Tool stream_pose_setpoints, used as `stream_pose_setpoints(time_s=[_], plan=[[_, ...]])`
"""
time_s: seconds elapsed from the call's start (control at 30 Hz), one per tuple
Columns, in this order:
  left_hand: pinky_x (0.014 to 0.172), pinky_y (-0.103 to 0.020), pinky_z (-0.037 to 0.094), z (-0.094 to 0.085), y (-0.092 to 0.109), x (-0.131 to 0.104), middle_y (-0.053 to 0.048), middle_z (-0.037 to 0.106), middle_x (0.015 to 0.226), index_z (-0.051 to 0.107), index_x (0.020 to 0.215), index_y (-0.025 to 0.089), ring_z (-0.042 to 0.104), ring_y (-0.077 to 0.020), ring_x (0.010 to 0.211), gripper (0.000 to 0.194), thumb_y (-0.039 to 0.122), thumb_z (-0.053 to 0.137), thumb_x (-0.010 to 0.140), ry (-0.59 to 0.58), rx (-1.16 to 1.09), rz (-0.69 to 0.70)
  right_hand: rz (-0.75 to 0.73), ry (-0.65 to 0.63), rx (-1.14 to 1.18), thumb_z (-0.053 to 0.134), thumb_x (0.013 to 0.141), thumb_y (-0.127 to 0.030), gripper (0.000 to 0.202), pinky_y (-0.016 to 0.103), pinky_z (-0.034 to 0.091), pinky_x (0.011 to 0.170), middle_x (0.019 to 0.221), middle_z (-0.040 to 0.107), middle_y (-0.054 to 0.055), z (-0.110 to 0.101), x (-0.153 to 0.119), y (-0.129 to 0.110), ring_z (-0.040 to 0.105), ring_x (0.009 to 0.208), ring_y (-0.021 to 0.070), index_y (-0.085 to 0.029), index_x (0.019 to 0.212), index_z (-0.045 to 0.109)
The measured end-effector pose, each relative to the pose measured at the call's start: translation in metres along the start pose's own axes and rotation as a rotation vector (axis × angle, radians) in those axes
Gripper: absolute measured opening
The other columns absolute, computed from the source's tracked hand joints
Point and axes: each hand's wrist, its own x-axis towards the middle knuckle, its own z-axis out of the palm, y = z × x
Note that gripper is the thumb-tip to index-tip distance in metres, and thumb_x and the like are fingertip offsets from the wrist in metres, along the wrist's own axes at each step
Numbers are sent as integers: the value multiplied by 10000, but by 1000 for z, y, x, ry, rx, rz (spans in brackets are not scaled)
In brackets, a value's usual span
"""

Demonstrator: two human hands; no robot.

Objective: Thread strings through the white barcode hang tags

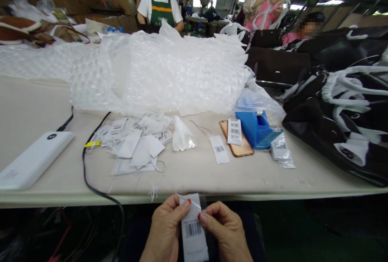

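Note:
Just off the table's front edge, a white barcode tag point(193, 235) in a clear plastic sleeve is held upright between both hands. My left hand point(168, 225) pinches its upper left side, thumb lying over the front. At the right edge, my right hand point(226, 227) pinches the sleeve between thumb and fingers. On the table beyond lie a pile of white tags point(141, 140), a small clear bag point(182, 134) and a single barcode tag with a string point(220, 149).
Bubble wrap point(169, 72) spreads across the table point(194, 175). A blue tape dispenser point(257, 130), phone point(242, 146), sleeved tags point(282, 153) and dark bags point(327, 132) are at right. At left are a white power bank point(33, 159) and black cable point(85, 165). Several people stand beyond.

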Motion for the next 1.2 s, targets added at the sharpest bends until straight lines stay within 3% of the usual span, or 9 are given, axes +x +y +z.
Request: stream_pose_setpoints(time_s=[0.23, 0.53, 0.63, 0.73, 0.87, 1.2], plan=[[527, -229, 447, 0, -1, -1, 4, 649, 591, 618, 696, 136, 548, -100, 511, 231, 202, 776, 541, -43, -40, -19, -15, 28, 31, 813, 482, -355, 300, 217, 363, 505, 482, 582, -21, 0, -1, 1, 469, 494, 91, -148, 512, 598], [506, -229, 459, 3, -8, -1, -33, 674, 557, 669, 637, 104, 577, -118, 492, 220, 224, 800, 507, 26, -71, -26, -63, 27, -47, 792, 520, -388, 329, 206, 345, 490, 478, 539, -32, 2, -4, 4, 442, 485, 77, -140, 519, 576], [519, -240, 464, 3, -8, -2, -38, 673, 548, 679, 641, 105, 578, -126, 492, 211, 239, 791, 523, 16, -42, -1, -91, 24, -34, 807, 499, -372, 325, 198, 346, 499, 520, 536, -44, 4, -4, 2, 436, 504, 72, -148, 622, 605], [544, -253, 471, 3, -7, -4, -37, 673, 545, 694, 662, 109, 586, -138, 502, 217, 257, 786, 533, 4, -5, 6, -72, 14, -3, 816, 486, -358, 347, 208, 375, 535, 563, 576, -32, 4, -1, 0, 473, 541, 86, -152, 703, 641], [535, -233, 460, 3, -8, -4, -39, 667, 534, 693, 653, 104, 589, -136, 508, 225, 259, 794, 525, 11, 23, -8, -31, -5, 22, 785, 543, -376, 292, 216, 372, 537, 525, 562, -27, 2, 2, 1, 460, 532, 88, -140, 574, 616], [544, -228, 472, 3, -10, -1, -50, 678, 563, 700, 672, 105, 605, -138, 521, 227, 224, 799, 506, -11, -57, -65, 63, -25, 175, 794, 534, -363, 304, 198, 315, 475, 455, 497, -60, 2, 4, 9, 398, 454, 61, -149, 556, 580]])
